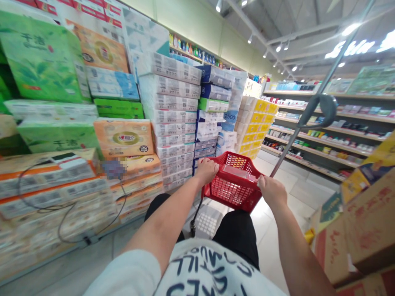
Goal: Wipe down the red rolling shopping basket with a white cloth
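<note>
My left hand and right hand curl around opposite ends of the handle of the red cart, whose basket sits just beyond and below them. I seem to be pushing it; steering likely calls for an even grip, with stacked packs leftward and cardboard boxes rightward.
</note>
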Motion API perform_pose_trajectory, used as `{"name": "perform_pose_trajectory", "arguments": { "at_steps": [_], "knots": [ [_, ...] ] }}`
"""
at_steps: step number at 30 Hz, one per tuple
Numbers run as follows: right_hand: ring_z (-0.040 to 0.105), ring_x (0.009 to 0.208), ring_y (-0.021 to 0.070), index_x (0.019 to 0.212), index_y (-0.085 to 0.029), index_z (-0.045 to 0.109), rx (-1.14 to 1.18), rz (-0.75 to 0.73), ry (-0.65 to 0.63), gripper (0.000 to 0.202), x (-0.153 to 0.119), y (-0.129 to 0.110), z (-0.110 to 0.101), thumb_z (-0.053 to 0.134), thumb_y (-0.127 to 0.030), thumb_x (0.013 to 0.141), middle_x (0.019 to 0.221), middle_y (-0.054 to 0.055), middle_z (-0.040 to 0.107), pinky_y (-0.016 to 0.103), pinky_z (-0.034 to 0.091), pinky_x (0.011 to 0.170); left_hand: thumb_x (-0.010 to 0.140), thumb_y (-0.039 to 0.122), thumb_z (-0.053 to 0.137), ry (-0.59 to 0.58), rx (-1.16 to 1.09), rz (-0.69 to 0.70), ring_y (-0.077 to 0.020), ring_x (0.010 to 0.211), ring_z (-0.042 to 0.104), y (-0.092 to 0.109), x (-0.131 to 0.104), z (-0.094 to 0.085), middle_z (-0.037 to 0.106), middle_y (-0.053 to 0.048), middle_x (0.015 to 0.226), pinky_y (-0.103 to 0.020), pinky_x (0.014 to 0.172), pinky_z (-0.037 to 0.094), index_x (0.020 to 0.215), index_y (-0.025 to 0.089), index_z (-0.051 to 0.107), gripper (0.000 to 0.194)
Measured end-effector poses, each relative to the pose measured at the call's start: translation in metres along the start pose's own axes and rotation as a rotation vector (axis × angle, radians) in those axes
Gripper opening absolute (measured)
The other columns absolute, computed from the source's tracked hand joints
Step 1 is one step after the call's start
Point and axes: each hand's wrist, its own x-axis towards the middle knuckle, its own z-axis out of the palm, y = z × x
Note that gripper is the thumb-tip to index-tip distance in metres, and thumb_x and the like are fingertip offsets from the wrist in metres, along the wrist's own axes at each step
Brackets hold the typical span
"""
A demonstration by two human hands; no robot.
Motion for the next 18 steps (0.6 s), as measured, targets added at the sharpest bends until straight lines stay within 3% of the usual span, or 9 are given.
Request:
{"name": "perform_pose_trajectory", "arguments": {
  "at_steps": [2, 4, 6, 9, 11, 13, 15, 17, 18],
  "knots": [
    [0.061, 0.089, 0.0233, 0.090, -0.015, 0.066, 0.082, -0.054, 0.306, 0.039, -0.020, -0.002, 0.012, 0.032, -0.034, 0.095, 0.088, 0.012, 0.068, 0.038, 0.040, 0.086, 0.094, 0.019, 0.039, 0.007, 0.003, 0.005, -0.0271, 0.092, 0.050, 0.001, -0.001, -0.001, 0.063, -0.012, 0.090, -0.045, 0.078, 0.030, 0.089, 0.016, 0.062, 0.024],
    [0.060, 0.099, 0.0247, 0.097, -0.013, 0.065, 0.102, -0.080, 0.433, 0.038, -0.028, -0.002, 0.016, 0.033, -0.033, 0.094, 0.098, 0.014, 0.068, 0.040, 0.038, 0.093, 0.094, 0.019, 0.039, 0.006, -0.001, 0.003, -0.0271, 0.092, 0.050, 0.001, -0.002, -0.001, 0.063, -0.012, 0.090, -0.045, 0.078, 0.030, 0.088, 0.017, 0.062, 0.024],
    [0.061, 0.090, 0.0232, 0.088, -0.015, 0.066, 0.030, -0.038, 0.280, 0.038, -0.018, -0.001, 0.008, 0.033, -0.033, 0.094, 0.090, 0.012, 0.068, 0.039, 0.039, 0.091, 0.094, 0.019, 0.039, 0.002, -0.006, -0.001, -0.0270, 0.092, 0.050, 0.000, -0.001, 0.000, 0.063, -0.012, 0.089, -0.046, 0.080, 0.030, 0.088, 0.017, 0.063, 0.025],
    [0.061, 0.070, 0.0203, 0.079, -0.017, 0.066, -0.115, -0.026, -0.245, 0.033, 0.013, 0.003, -0.012, 0.039, -0.031, 0.091, 0.076, 0.010, 0.067, 0.034, 0.042, 0.073, 0.094, 0.019, 0.037, -0.001, -0.017, -0.015, -0.0267, 0.093, 0.050, 0.000, 0.000, 0.001, 0.062, -0.011, 0.087, -0.046, 0.081, 0.030, 0.087, 0.017, 0.063, 0.027],
    [0.061, 0.069, 0.0207, 0.085, -0.018, 0.066, -0.172, -0.085, -0.352, 0.023, 0.024, 0.004, -0.019, 0.045, -0.027, 0.088, 0.080, 0.010, 0.068, 0.033, 0.041, 0.069, 0.095, 0.019, 0.037, 0.002, -0.019, -0.016, -0.0265, 0.092, 0.051, 0.000, 0.000, 0.001, 0.062, -0.011, 0.086, -0.045, 0.081, 0.030, 0.087, 0.018, 0.063, 0.027],
    [0.062, 0.071, 0.0211, 0.084, -0.017, 0.066, -0.147, -0.049, -0.246, 0.025, 0.016, 0.004, -0.014, 0.044, -0.028, 0.089, 0.080, 0.010, 0.067, 0.034, 0.041, 0.071, 0.094, 0.019, 0.038, 0.008, -0.006, -0.003, -0.0265, 0.092, 0.051, 0.001, -0.001, 0.001, 0.062, -0.010, 0.086, -0.045, 0.080, 0.030, 0.088, 0.018, 0.063, 0.026],
    [0.063, 0.079, 0.0220, 0.081, -0.016, 0.065, -0.047, 0.013, 0.025, 0.035, -0.005, 0.002, 0.000, 0.036, -0.032, 0.093, 0.081, 0.011, 0.067, 0.036, 0.042, 0.079, 0.094, 0.018, 0.038, 0.015, 0.011, 0.010, -0.0269, 0.091, 0.051, 0.002, -0.002, 0.001, 0.062, -0.010, 0.087, -0.045, 0.079, 0.030, 0.089, 0.017, 0.063, 0.026],
    [0.061, 0.096, 0.0240, 0.092, -0.014, 0.066, 0.062, -0.032, 0.337, 0.037, -0.026, 0.001, 0.013, 0.034, -0.033, 0.094, 0.094, 0.014, 0.068, 0.039, 0.039, 0.091, 0.094, 0.018, 0.037, 0.022, 0.017, 0.009, -0.0270, 0.090, 0.050, 0.002, -0.002, 0.001, 0.062, -0.011, 0.087, -0.045, 0.079, 0.029, 0.088, 0.017, 0.063, 0.026],
    [0.060, 0.100, 0.0243, 0.096, -0.013, 0.066, 0.087, -0.047, 0.427, 0.036, -0.031, 0.001, 0.017, 0.035, -0.033, 0.093, 0.099, 0.014, 0.068, 0.041, 0.036, 0.096, 0.094, 0.018, 0.037, 0.023, 0.015, 0.007, -0.0270, 0.090, 0.050, 0.002, -0.002, 0.001, 0.062, -0.011, 0.087, -0.045, 0.079, 0.029, 0.088, 0.017, 0.062, 0.026]
  ]
}}
